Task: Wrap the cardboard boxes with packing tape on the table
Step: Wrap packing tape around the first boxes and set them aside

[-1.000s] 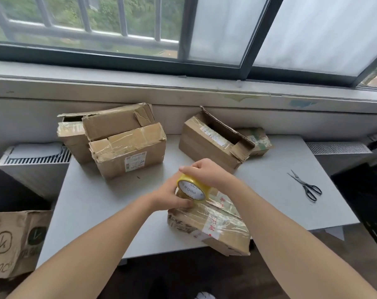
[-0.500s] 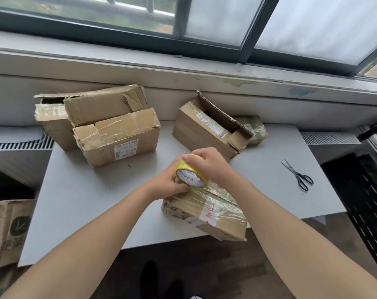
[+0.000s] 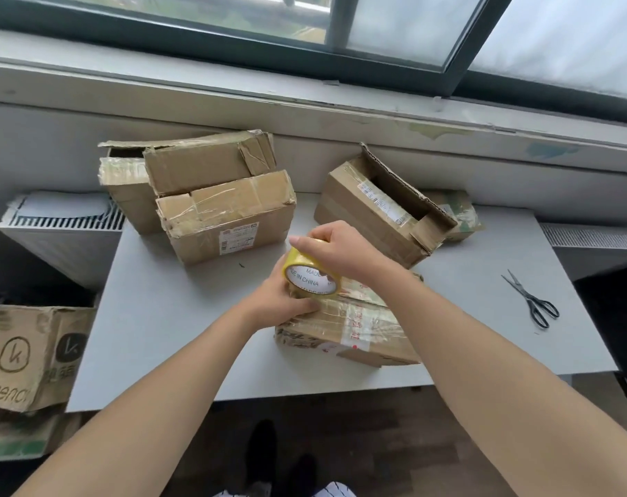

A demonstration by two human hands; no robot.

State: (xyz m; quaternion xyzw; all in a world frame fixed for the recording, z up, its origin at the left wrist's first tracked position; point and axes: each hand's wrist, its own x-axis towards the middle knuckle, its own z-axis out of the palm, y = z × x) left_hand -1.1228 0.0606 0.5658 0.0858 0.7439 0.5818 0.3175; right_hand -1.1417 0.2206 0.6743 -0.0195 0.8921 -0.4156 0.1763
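Yellow tape roll point(image 3: 310, 279), core print clearer.

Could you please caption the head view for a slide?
Right hand grips a tape roll on a cardboard box; left hand rests alongside.

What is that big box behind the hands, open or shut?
Open. The box has a flap standing up along its top, and its dark inside shows.
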